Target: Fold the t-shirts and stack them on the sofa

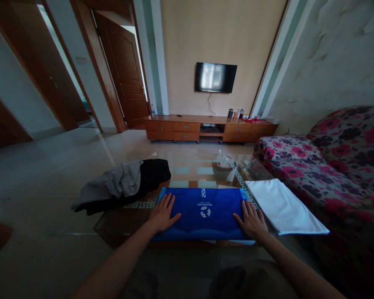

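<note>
A blue cloth (pixel 218 211) with white print lies flat, in a rectangle, across the near part of the glass table (pixel 187 176). My left hand (pixel 164 214) rests on its left end, fingers spread. On the right end lies my right hand (pixel 252 217), its fingers also stretched out and pressing on the fabric edge. Neither hand grips anything. Right of the blue cloth is a flat white cloth (pixel 286 205). Grey clothing (pixel 115 182) and black clothing (pixel 156 172) sit in a loose heap at the table's left.
Behind the cloths, a bowl-like container (pixel 223 163) stands on the glass. A flowered sofa (pixel 330 174) borders the right side. Farther back are a low wooden cabinet (pixel 187 126) with bottles and a wall television (pixel 216 77).
</note>
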Motion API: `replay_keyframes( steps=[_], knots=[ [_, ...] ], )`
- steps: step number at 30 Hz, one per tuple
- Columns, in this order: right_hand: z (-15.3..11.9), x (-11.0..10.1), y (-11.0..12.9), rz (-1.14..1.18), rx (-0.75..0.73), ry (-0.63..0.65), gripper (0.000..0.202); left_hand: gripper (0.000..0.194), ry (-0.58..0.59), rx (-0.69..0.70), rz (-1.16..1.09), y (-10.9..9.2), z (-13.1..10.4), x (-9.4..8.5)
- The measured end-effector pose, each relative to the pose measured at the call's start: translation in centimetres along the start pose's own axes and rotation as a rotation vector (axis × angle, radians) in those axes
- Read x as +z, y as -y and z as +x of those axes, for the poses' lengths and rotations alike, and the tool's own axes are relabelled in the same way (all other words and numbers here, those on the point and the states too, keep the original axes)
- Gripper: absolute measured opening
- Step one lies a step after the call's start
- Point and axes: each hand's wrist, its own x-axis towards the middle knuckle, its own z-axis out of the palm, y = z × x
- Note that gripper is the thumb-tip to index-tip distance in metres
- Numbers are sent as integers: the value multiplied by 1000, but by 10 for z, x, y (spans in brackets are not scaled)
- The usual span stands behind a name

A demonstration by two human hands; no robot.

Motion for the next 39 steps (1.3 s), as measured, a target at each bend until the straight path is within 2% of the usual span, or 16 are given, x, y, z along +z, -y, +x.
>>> replay_keyframes(
  steps=[2, 4, 6, 8, 13, 15, 17, 21, 26, 32, 36, 39],
  knots=[
    [5, -4, 6, 20, 41, -35, 97, 89, -39, -19, 20, -8, 4, -5],
    [16, -11, 20, 55, 56, -120, 94, 78, -129, -43, 34, -21, 11, -11],
    [33, -20, 42, 102, 13, -212, 86, 67, -222, -50, 25, -38, 22, -13],
    [50, -25, 71, 150, -63, -249, 80, 59, -261, -27, 1, -56, 35, -12],
    [77, -16, 148, 233, -226, -184, 74, 59, -224, 40, -38, -92, 65, 6],
    [79, -8, 168, 223, -285, -143, 73, 61, -209, 55, -44, -101, 73, 16],
    [80, -1, 177, 194, -352, -88, 73, 62, -208, 74, -44, -105, 78, 24],
    [85, 4, 177, 152, -421, -10, 74, 63, -209, 92, -38, -106, 84, 36],
    [89, 10, 171, 154, -383, 86, 78, 64, -155, 19, -61, -100, 88, 42],
    [87, 9, 158, 150, -366, 99, 82, 72, -116, 33, -45, -94, 85, 37],
    [89, 6, 140, 121, -279, 127, 86, 86, -121, -44, 0, -90, 81, 32],
    [92, 6, 121, 77, -225, 130, 87, 88, -111, -109, 27, -83, 79, 28]
  ],
)
